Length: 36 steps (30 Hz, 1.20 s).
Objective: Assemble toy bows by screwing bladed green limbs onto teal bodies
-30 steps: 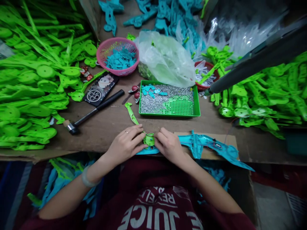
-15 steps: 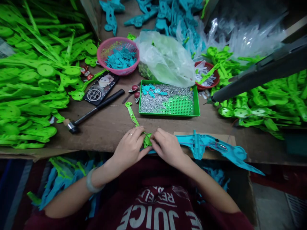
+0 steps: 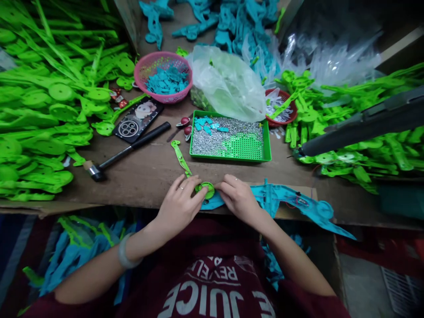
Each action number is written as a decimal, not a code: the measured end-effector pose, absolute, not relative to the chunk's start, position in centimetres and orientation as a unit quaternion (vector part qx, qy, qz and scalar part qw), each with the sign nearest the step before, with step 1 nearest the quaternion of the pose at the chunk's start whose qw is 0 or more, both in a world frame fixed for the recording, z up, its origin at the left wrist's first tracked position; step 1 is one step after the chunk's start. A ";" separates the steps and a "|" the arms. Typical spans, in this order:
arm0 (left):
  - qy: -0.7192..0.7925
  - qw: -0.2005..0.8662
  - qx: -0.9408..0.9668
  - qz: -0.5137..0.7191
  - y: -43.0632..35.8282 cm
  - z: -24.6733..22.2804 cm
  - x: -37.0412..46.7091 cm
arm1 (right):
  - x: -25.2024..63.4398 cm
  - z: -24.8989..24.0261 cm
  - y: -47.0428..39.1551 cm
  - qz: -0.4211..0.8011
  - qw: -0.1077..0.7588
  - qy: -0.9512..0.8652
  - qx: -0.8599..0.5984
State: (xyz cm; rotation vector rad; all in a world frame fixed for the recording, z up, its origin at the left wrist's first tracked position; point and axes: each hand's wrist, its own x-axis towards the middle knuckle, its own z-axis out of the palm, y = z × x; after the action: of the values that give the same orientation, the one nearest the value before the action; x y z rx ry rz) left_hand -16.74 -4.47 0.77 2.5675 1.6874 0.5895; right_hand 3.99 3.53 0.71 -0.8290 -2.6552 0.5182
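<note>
My left hand (image 3: pixel 180 205) is closed on a slim green plastic part, its thumb against the round cupped end (image 3: pixel 205 190) and its fingers over the middle. The part's narrow arm (image 3: pixel 180 158) sticks out beyond the fingers. Just to the right, my right hand (image 3: pixel 240 198) pinches beside the cup's rim; whatever lies between its fingertips is too small to make out. Beneath both hands runs a long blue plastic shell (image 3: pixel 291 198), with thin wires and a small metal piece in its right half. The right fingers hide some of the shell.
A green tray (image 3: pixel 245 152) of small metal screws stands ahead, with a pink basket (image 3: pixel 159 99) of blue pieces behind. A hammer (image 3: pixel 132 150) and a phone (image 3: pixel 137 119) lie left. Green parts (image 3: pixel 36 119) are heaped on both sides. A dark power tool (image 3: pixel 361 123) juts in from the right.
My right hand has drawn slightly right, away from the green cup, uncovering more of it and of the blue shell. The left hand keeps its hold. The view has shifted slightly.
</note>
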 end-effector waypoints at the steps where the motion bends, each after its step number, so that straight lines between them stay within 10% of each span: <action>1: 0.533 0.017 0.822 0.200 -4.5 0.8 -16.6 | 4.0 0.6 3.7 0.201 0.157 -0.922 -0.291; 36: 0.554 0.037 0.786 0.270 -3.8 0.3 -10.9 | 9.5 0.4 5.7 0.109 0.104 -0.971 -0.188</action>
State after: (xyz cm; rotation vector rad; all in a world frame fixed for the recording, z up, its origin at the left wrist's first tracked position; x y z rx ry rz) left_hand -10.88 -3.84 0.28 2.4148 1.7023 0.8285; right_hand 9.47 5.72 0.43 -0.5533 -2.8619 0.3204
